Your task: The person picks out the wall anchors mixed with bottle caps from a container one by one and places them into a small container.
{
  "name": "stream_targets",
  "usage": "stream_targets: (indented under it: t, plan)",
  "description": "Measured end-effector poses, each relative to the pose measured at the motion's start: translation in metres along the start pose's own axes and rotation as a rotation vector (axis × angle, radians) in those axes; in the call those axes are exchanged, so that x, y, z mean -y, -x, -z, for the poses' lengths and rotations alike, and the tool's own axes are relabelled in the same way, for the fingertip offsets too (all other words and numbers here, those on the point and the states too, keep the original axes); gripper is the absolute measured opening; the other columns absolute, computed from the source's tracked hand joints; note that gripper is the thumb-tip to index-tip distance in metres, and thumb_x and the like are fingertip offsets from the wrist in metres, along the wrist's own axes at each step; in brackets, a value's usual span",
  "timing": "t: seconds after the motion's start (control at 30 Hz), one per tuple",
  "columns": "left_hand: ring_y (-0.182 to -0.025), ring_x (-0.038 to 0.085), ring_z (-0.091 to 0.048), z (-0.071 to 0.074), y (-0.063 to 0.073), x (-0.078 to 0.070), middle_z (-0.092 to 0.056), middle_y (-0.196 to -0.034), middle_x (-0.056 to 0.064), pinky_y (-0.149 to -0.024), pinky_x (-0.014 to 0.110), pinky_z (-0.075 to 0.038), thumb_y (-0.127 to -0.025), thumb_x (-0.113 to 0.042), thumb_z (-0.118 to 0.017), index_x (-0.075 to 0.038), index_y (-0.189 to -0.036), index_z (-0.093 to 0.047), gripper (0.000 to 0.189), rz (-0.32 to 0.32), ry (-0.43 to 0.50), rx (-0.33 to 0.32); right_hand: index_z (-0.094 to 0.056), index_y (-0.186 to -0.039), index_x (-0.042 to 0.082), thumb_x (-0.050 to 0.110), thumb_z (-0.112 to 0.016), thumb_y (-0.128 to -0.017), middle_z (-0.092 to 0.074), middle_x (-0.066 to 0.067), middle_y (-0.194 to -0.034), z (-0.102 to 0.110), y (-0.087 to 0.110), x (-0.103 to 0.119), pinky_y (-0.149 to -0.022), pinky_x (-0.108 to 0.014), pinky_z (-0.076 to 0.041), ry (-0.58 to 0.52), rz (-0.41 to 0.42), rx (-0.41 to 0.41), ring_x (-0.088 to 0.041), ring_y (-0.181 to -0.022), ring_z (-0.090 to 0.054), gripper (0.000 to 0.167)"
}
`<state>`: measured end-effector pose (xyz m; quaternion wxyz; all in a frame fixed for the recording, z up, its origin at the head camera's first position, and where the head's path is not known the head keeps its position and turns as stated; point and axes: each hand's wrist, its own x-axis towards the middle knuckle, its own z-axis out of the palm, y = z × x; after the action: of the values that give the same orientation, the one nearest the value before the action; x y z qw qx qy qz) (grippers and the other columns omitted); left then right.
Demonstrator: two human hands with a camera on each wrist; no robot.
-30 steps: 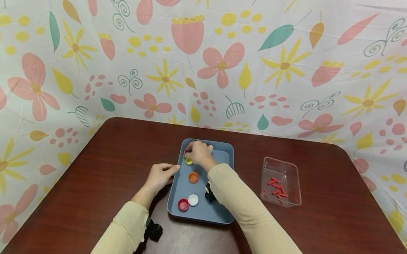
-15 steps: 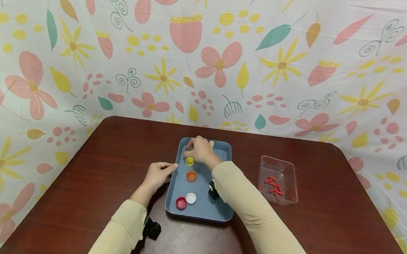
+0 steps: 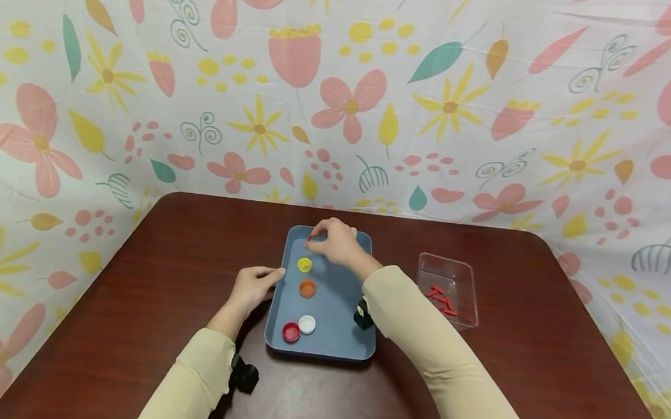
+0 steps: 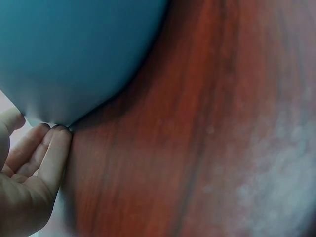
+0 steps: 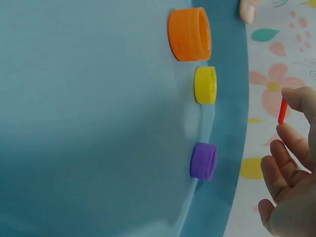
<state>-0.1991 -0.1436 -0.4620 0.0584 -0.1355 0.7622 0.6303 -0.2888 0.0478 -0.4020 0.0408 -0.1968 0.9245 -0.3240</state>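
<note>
My right hand (image 3: 336,243) is over the far end of a blue-grey tray (image 3: 333,337), pinching a small red stick (image 5: 282,111) between thumb and index finger. Below the fingers, a purple cap (image 5: 203,161) lies in the tray; the hand hides it in the head view. Nearer stand a yellow cap (image 3: 304,264) and an orange cap (image 3: 307,288), open side up. At the near left, a red cap (image 3: 291,332) touches a white cap (image 3: 307,324). My left hand (image 3: 252,286) grips the tray's left rim, thumb on the edge, other fingertips against its outside.
To the right of the tray stands a clear plastic box (image 3: 466,278) with several red sticks (image 3: 441,299) in it, partly behind the right sleeve (image 3: 420,330). The brown table (image 3: 207,240) ends at a flower-print cloth (image 3: 342,107).
My right hand has lifted and shifted right relative to the tray, uncovering the yellow cap; the red stick now shows at its fingertips. My left hand keeps its grip. The head view has turned slightly right.
</note>
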Motion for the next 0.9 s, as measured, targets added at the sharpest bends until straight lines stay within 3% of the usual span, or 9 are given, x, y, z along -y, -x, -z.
stream_targets:
  t: [0.1, 0.23, 0.37, 0.53, 0.9]
  plan:
    - [-0.103, 0.027, -0.064, 0.000, -0.001, 0.000, -0.061, -0.121, 0.020, -0.081, 0.037, -0.058, -0.089, -0.029, -0.066, 0.003, -0.114, -0.066, 0.040, 0.003, -0.004, -0.005, -0.066, -0.093, 0.016, 0.035, -0.073, -0.082, -0.059, -0.002, -0.102, 0.004, 0.007, -0.002, -0.088, -0.039, -0.040, -0.048, 0.021, -0.007, -0.017, -0.090, -0.055, 0.022]
    - [-0.103, 0.027, -0.064, 0.001, -0.002, 0.001, -0.060, -0.121, 0.020, -0.082, 0.037, -0.058, -0.090, -0.029, -0.065, 0.003, -0.114, -0.065, 0.040, -0.001, -0.013, -0.003, -0.065, -0.096, 0.013, 0.033, -0.074, -0.081, -0.062, -0.006, -0.100, 0.009, 0.015, -0.006, -0.074, -0.030, -0.053, -0.120, 0.030, -0.015, -0.017, -0.088, -0.058, 0.026]
    - [-0.106, 0.029, -0.063, 0.001, -0.001, 0.000, -0.060, -0.122, 0.020, -0.083, 0.038, -0.058, -0.090, -0.029, -0.065, 0.003, -0.115, -0.065, 0.041, -0.002, -0.012, 0.004, -0.065, -0.097, 0.013, 0.031, -0.074, -0.081, -0.065, -0.004, -0.097, 0.015, 0.022, -0.009, -0.072, -0.026, -0.053, -0.168, 0.019, -0.030, -0.016, -0.087, -0.060, 0.026]
    - [-0.108, 0.031, -0.062, 0.002, 0.001, -0.004, -0.060, -0.122, 0.021, -0.084, 0.038, -0.058, -0.089, -0.028, -0.065, 0.003, -0.116, -0.065, 0.041, -0.002, -0.006, 0.003, -0.065, -0.097, 0.012, 0.031, -0.075, -0.080, -0.065, -0.003, -0.098, 0.026, 0.029, -0.008, -0.075, -0.031, -0.054, -0.197, 0.016, -0.043, -0.018, -0.089, -0.060, 0.027]
    - [-0.109, 0.032, -0.062, 0.001, 0.001, -0.002, -0.059, -0.124, 0.020, -0.085, 0.037, -0.057, -0.090, -0.030, -0.065, 0.002, -0.117, -0.064, 0.042, 0.004, -0.010, 0.016, -0.066, -0.096, 0.012, 0.031, -0.075, -0.080, -0.066, -0.004, -0.095, 0.036, 0.046, -0.015, -0.074, -0.029, -0.053, -0.211, -0.011, -0.068, -0.018, -0.087, -0.059, 0.026]
